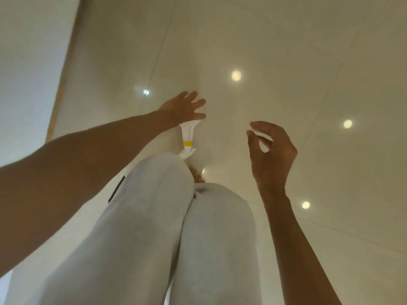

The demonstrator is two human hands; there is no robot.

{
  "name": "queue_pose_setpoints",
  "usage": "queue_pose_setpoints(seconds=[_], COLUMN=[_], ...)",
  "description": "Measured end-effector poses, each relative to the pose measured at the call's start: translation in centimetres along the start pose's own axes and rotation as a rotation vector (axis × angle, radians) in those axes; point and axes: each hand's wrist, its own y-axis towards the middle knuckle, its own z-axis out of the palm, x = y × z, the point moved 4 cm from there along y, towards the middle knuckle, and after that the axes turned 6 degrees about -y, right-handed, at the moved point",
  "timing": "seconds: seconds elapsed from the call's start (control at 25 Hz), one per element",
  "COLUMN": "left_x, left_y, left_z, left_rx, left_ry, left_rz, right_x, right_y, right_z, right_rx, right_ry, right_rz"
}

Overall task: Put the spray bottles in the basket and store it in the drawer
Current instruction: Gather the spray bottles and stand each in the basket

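A white spray bottle (189, 132) with a yellow ring at its neck lies low over the glossy floor, its spray head pointing toward my knees. My left hand (182, 108) reaches forward and lies over the bottle's wide body, fingers spread around it. My right hand (272, 150) hovers to the right of the bottle, well apart from it, fingers loosely curled with nothing in them. Neither a basket nor a drawer is in view.
My legs in white trousers (154, 227) fill the lower middle of the view. The cream tiled floor (286, 51) reflects several ceiling lights. A white wall or panel with a wooden edge (63, 80) runs along the left side.
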Motion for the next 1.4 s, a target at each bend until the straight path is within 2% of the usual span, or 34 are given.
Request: queue_pose_setpoints(seconds=[0.12,0.24,0.36,0.44,0.56,0.6,0.76,0.84,0.92,0.96,1.0,1.04,1.12,1.16,1.24,1.32,1.4], left_x=[0.8,1.3,-0.1,-1.3,-3.8,-4.5,-7.1,-8.3,-9.7,-10.5,-11.4,-12.3,-14.2,-15.0,-16.3,-16.6,-16.4], left_y=[-2.4,-9.0,-18.5,-26.5,-38.7,-42.6,-54.7,-60.7,-65.6,-67.7,-70.0,-72.3,-76.6,-78.3,-80.8,-81.5,-81.7], left_z=[0.8,0.3,-2.8,-6.3,-11.9,-13.9,-19.6,-19.4,-17.5,-16.1,-14.0,-12.0,-8.3,-7.1,-5.3,-4.0,-2.5], left_rx=[-0.025,-0.069,-0.277,-0.492,-0.756,-0.839,-1.057,-1.204,-1.399,-1.499,-1.625,-1.724,-1.772,-1.707,-1.552,-1.48,-1.476], left_ry=[-0.265,-0.792,-1.351,-1.618,-2.009,-2.143,-2.606,-2.763,-2.931,-2.96,-2.889,-2.735,-2.201,-1.921,-1.509,-1.414,-1.449], left_rz=[-0.155,-0.405,-0.645,-0.806,-0.922,-0.879,-0.412,-0.312,-0.308,-0.406,-0.591,-0.853,-1.386,-1.539,-1.677,-1.773,-1.846], right_x=[-0.1,3.7,10.2,16.1,25.8,29.4,41.8,47.6,51.5,52.9,54.1,55.0,56.4,56.9,57.6,57.8,57.9], right_y=[-0.5,-1.4,-3.1,-4.9,-8.5,-9.8,-16.4,-20.9,-25.4,-27.6,-30.3,-32.8,-37.5,-39.7,-43.9,-46.5,-48.5], right_z=[0.9,-0.7,-3.6,-6.1,-9.1,-9.6,-10.0,-8.7,-6.7,-5.5,-3.8,-2.4,0.3,1.5,3.8,5.4,7.1], right_rx=[0.042,0.119,0.211,0.21,0.25,0.33,0.815,1.059,1.197,1.219,1.229,1.224,1.192,1.17,1.147,1.119,1.079], right_ry=[0.02,0.012,0.013,0.042,0.161,0.202,0.392,0.558,0.637,0.633,0.619,0.6,0.506,0.44,0.335,0.268,0.209], right_rz=[0.019,-0.041,-0.121,-0.161,-0.16,-0.157,-0.189,-0.172,-0.18,-0.214,-0.253,-0.282,-0.367,-0.43,-0.547,-0.629,-0.717])
